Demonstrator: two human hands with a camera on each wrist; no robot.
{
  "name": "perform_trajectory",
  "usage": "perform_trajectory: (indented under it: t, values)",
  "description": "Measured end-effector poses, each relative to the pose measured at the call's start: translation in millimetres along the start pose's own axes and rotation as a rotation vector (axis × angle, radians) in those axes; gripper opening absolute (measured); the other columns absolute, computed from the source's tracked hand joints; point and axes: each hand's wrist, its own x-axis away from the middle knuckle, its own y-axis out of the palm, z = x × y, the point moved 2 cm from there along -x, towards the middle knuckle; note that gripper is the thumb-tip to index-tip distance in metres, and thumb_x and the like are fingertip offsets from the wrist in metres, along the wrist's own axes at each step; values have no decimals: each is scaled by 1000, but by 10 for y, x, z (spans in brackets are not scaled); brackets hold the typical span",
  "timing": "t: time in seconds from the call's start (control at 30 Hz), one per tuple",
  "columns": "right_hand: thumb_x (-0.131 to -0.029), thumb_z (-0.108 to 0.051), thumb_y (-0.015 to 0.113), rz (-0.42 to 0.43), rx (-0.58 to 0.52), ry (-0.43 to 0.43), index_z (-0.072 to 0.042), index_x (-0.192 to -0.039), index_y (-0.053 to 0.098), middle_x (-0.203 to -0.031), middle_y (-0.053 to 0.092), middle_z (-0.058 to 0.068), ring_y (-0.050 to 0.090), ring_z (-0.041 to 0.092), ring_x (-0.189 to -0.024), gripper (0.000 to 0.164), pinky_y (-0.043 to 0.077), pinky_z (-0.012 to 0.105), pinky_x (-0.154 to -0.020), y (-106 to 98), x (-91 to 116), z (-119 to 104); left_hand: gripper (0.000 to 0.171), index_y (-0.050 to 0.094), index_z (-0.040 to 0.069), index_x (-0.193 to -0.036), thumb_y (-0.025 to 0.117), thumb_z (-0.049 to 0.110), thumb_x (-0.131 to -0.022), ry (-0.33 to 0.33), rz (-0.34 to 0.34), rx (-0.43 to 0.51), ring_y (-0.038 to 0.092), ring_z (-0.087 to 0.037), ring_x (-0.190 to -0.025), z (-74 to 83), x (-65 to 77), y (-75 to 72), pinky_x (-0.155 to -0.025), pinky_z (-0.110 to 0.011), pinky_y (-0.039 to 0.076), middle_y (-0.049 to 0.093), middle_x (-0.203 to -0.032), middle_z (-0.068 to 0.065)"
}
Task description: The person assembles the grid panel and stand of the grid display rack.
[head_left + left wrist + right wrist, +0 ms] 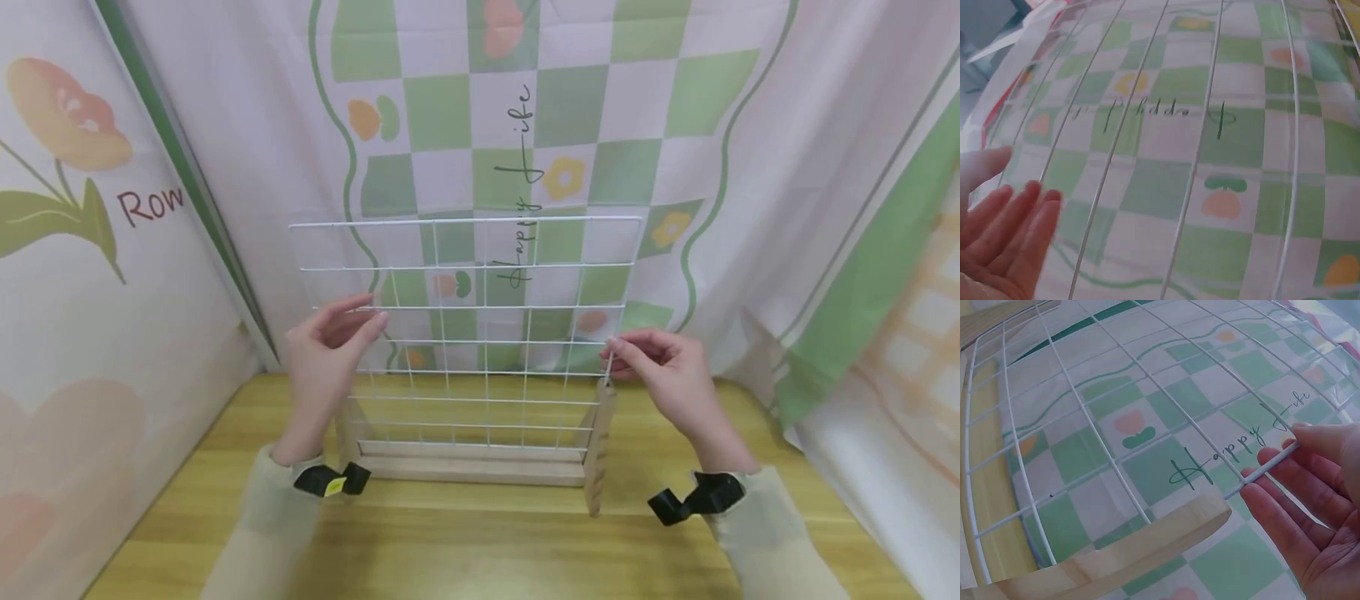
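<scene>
A white wire grid panel (486, 307) stands upright, its lower part between the two uprights of a light wooden stand (472, 472). My right hand (671, 379) pinches the panel's right edge wire between thumb and fingers, just above the top of the right wooden upright (598, 450). The right wrist view shows that grip close by the rounded end of the upright (1166, 537). At the panel's left side, my left hand (326, 354) has its thumb and fingers apart. Its relaxed fingers (1025, 231) overlap the wires in the left wrist view without closing round them.
The stand rests on a yellow wood-grain table (480, 542). Behind it hangs a curtain (427, 112) with green and white checks and printed letters. More printed cloth (67, 333) closes off the left side, and a green-edged curtain (870, 275) hangs at right.
</scene>
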Motion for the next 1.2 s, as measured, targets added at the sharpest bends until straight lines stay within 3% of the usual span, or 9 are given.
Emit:
perform_trajectory:
  t: [0.1,0.17,0.23,0.3,0.4,0.5,0.7,1.0,1.2]
  values:
    - [-101,-11,67,15,5,4,14,-109,68,-93,75,15,74,25,-79,26,62,37,-72,12,-6,-5,25,75,-3,-106,84,7,-86,38,177,20,73,-15,-79,-12,24,-204,-72,-23,60,76,-94,-11]
    - [-101,-12,67,22,15,8,14,-109,68,-93,75,14,74,25,-79,28,62,37,-72,17,-7,-7,26,74,-4,-106,84,9,-86,22,277,10,72,-16,-82,-38,24,-324,-74,-22,59,76,-95,-9]
    - [-101,-14,68,26,25,10,13,-109,68,-93,75,13,74,24,-79,28,62,36,-71,16,-10,-9,29,74,-2,-108,84,14,-87,-25,322,-17,70,-16,-86,-86,5,-408,-77,-21,58,75,-98,-6]
    - [-101,-14,68,27,36,9,14,-110,68,-93,75,13,74,23,-79,29,62,36,-71,14,-8,-19,31,74,0,-112,83,19,-89,-97,296,-21,70,-18,-89,-144,-30,-450,-80,-21,58,75,-102,-6]
    - [-101,-14,68,27,30,9,13,-110,68,-93,75,14,74,24,-79,28,62,37,-71,12,-5,-26,32,74,1,-114,80,23,-92,-202,189,-14,72,-16,-88,-211,-83,-464,-80,-22,59,75,-103,-5]
    - [-100,-14,68,28,16,11,15,-110,67,-94,75,15,74,25,-79,30,62,38,-72,11,-1,-26,30,74,0,-112,79,23,-93,-268,123,27,74,-17,-83,-238,-121,-475,-77,-26,61,76,-98,-7]
    - [-100,-14,69,49,-1,25,15,-110,67,-94,74,20,74,24,-77,31,62,35,-72,15,14,-18,27,75,-1,-105,81,21,-90,-327,111,127,75,-18,-78,-233,-158,-511,-74,-29,61,76,-92,-8]
    - [-96,-16,75,173,20,17,6,-116,72,-94,77,4,74,15,-75,30,61,26,-71,-18,-67,-156,25,76,0,-104,81,21,-90,-334,102,102,75,-18,-79,-205,-174,-509,-72,-26,61,76,-92,-7]
    - [-95,-15,75,166,92,-38,8,-116,71,-94,77,2,74,15,-75,32,61,26,-70,-32,-164,-288,24,76,1,-104,81,20,-91,-326,111,87,75,-17,-79,-176,-170,-505,-72,-26,61,76,-91,-6]
